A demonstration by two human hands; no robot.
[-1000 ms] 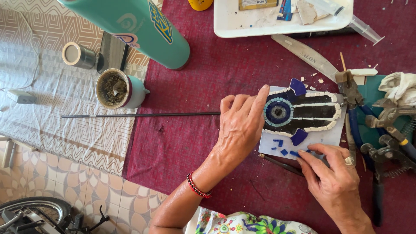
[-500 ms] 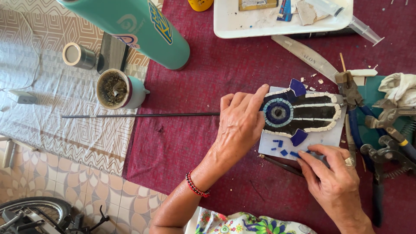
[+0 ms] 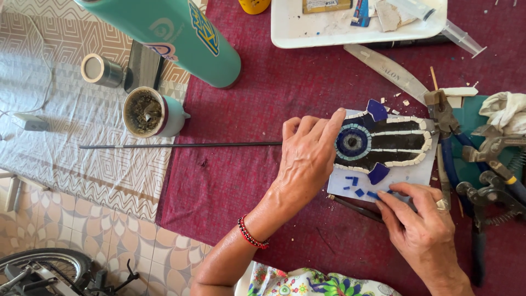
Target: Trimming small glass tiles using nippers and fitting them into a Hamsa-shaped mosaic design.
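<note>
Mosaic (image 3: 383,143) (white-backed) under flat, open left hand (image 3: 307,161); right hand (image 3: 422,222) fingertips pinched on blue chip (image 3: 373,194).

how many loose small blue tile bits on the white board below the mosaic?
3 seen: the small blue tile bits lie on the white board below the mosaic, beside the right hand. More may hide beneath either hand.

Your left hand (image 3: 307,159) lies flat on the mosaic panel (image 3: 383,145), forefinger touching the blue eye; your right hand (image 3: 422,225) pinches at small blue tile pieces (image 3: 359,192) on its near edge; nippers (image 3: 482,164) lie just beside.
</note>
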